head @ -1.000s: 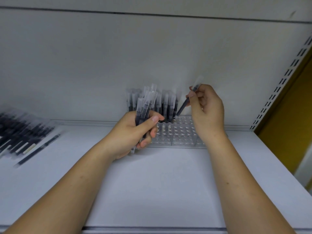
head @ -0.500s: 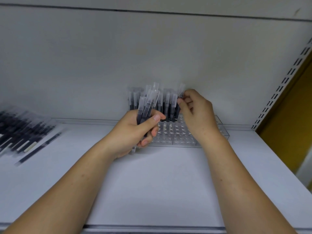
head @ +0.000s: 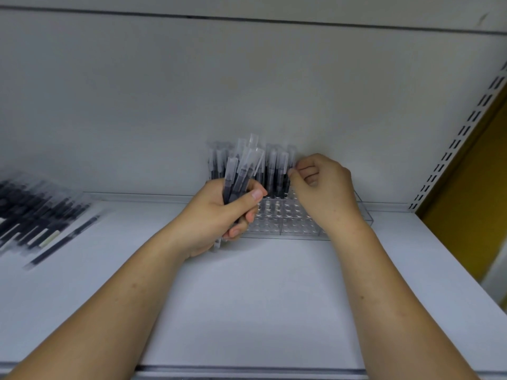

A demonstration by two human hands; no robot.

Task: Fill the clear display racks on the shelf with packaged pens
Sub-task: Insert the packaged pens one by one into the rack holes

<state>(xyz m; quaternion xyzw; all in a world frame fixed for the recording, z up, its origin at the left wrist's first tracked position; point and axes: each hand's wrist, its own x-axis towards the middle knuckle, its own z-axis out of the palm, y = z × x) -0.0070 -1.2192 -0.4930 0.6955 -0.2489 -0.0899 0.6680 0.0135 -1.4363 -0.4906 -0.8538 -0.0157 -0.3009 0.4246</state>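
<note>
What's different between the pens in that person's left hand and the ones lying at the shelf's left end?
The bundle of pens stands nearly upright, gripped in the left hand by the clear rack; the pile of pens lies flat on the shelf, untouched. The bundle is tight; the pile is spread out and looks bigger. Both are dark pens in clear wrappers.

Bare shelf surface [head: 260, 297] before the clear rack [head: 296, 224]; upright pens [head: 277, 172] crowding its back rows, loose pens [head: 33, 215] far left.
</note>
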